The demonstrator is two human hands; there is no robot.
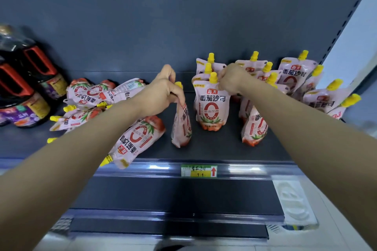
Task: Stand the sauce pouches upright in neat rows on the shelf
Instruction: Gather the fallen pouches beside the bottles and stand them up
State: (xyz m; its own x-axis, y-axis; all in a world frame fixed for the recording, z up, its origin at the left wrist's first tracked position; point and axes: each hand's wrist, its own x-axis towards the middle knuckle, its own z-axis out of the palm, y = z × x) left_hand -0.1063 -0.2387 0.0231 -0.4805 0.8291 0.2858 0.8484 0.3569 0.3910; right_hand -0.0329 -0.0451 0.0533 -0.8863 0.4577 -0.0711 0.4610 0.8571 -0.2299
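Reaching in from the lower corners of the frame, the person's two bare forearms cross the shelf's front rail, where a green-and-yellow price label [199,171] sits at lower centre. Nearest on the shelf [224,149], left of centre, one flat pouch [138,140] lies on its side with its yellow spout poking over the front edge, not yet stood up.

Just beyond it, at centre, the left hand [165,91] pinches the held pouch [181,126] by its top, beside the yellow cap [179,84]. The pouch hangs straight down under the fingers, turned edge-on. Whether its base touches the shelf I cannot tell. Holding it by the top looks sensible: the sauce settles into the base, so the pouch can stand once let go.

Right of it, a front pouch [212,106] stands upright, label facing out. The right hand [230,79] is curled at that pouch's upper right corner, close by its cap, seemingly steadying it. Whether the fingers grasp this pouch or one behind, I cannot tell. Further right, a leaning pouch [255,128] tilts, partly hidden by the right forearm.

Behind, in the right half, the standing rows [293,73] are up but ragged, several leaning. At mid left a heap of pouches [91,96] lies tumbled, and dark bottles [24,91] with red handles stand at far left.
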